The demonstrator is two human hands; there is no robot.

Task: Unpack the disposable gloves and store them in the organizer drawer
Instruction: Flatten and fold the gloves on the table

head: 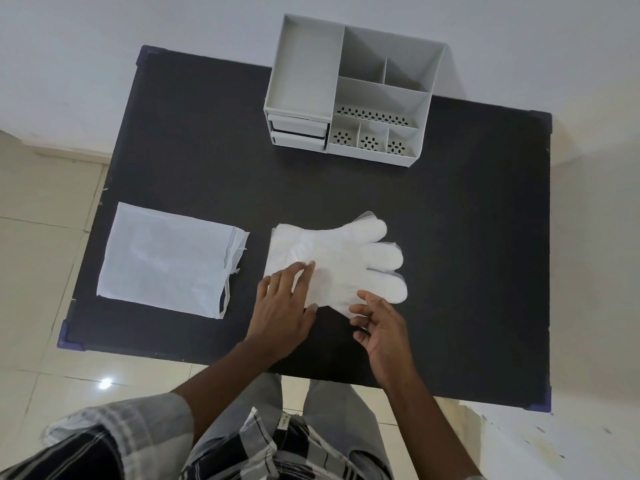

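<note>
A flat stack of clear white disposable gloves lies in the middle of the black table, fingers pointing right. My left hand rests flat on the cuff end, fingers spread. My right hand is at the stack's near edge, thumb and fingers curled around the thumb part of the gloves. A white empty pouch lies flat to the left. The grey organizer stands at the table's far edge, with two small drawers at its lower left, both shut.
The organizer has several open compartments on top, some with perforated floors. A white wall lies behind the table and a tiled floor around it. My legs and checked shirt show below the near edge.
</note>
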